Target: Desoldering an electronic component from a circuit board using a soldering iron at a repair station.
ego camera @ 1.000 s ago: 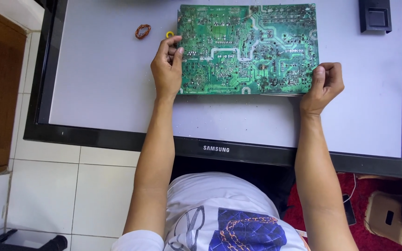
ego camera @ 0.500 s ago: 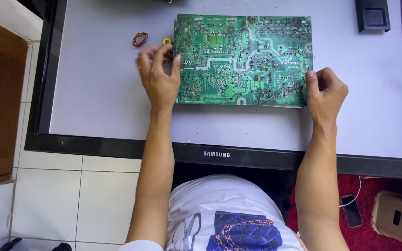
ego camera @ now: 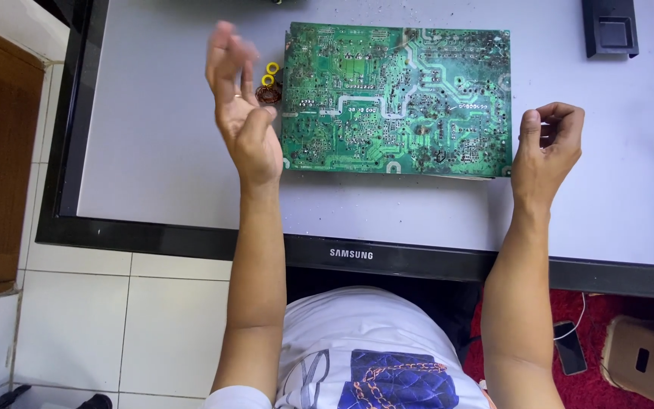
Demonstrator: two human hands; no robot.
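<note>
I see the green circuit board (ego camera: 397,101) lying flat near the monitor panel's (ego camera: 153,159) far edge. My left hand (ego camera: 242,113) hovers open-fingered beside it; my right hand (ego camera: 545,144) is loosely curled, empty.

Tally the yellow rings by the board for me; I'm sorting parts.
2: both yellow rings lie just left of the board, one above the other, beside the left hand. Others may hide behind that hand.

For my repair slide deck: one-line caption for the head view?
Both bare hands, left hand and right hand, lifted off a green circuit board lying on a flat screen panel.
</note>
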